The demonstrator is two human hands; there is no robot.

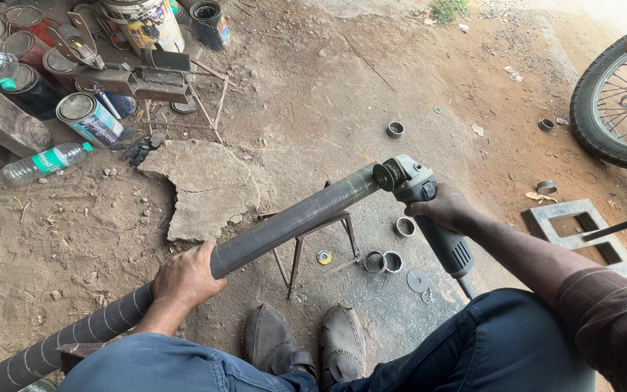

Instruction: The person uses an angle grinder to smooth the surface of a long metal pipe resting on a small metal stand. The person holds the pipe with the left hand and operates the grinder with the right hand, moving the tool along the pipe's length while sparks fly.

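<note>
**Entry: steel pipe on stand, grinder at its far end**

Long dark grey steel pipe [284, 226]: axis runs from 7 o'clock near the lap to 1 o'clock, resting across a small rusty metal trestle stand [312, 234]. Near end cut off at the frame's lower left.

Left hand [185, 276]: closed around the pipe mid-length, fingers wrapped underneath.

Right hand [443, 207]: clenched on the grey angle grinder [424, 210], nearer the pipe's far end. Its disc appears to touch the pipe rim; contact is hard to confirm.

Short cut steel rings [384, 260] lie on the ground at 5 o'clock of the stand. Motorcycle wheel [608, 109] at 2 o'clock, partly cropped.
</note>
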